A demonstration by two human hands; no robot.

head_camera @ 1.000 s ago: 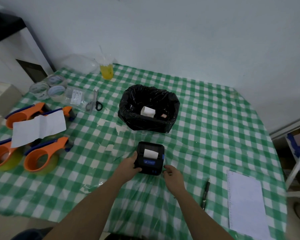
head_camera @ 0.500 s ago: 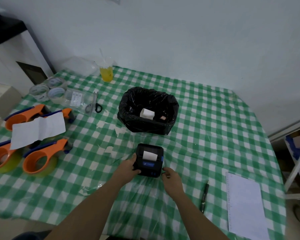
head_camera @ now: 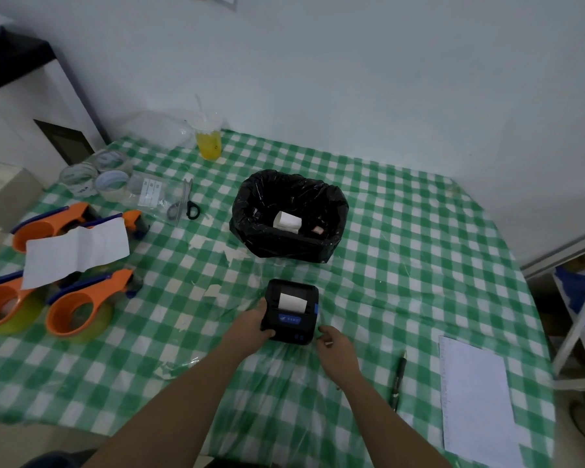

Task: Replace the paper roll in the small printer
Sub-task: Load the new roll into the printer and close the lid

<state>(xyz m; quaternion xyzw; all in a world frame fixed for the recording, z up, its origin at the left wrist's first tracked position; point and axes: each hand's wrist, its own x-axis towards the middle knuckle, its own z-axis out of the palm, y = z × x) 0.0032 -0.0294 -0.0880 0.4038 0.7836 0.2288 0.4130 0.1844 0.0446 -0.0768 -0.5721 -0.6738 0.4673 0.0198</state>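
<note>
Now your left hand [head_camera: 249,327] fingers grip the boxy black printer's [head_camera: 289,310] left edge; your right hand [head_camera: 335,344], loosely curled, hovers just beside its near-right corner, below the glossy bin bag [head_camera: 289,216].

Left hand [head_camera: 250,324] cupped, thumb hooked forward, forearm extended; right hand [head_camera: 335,346] loosely curled, fingers [head_camera: 323,332] bent.

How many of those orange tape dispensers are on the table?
4, all at the table's left: two at the back partly under a white paper sheet, two nearer the front. The sheet could hide something more.
</note>
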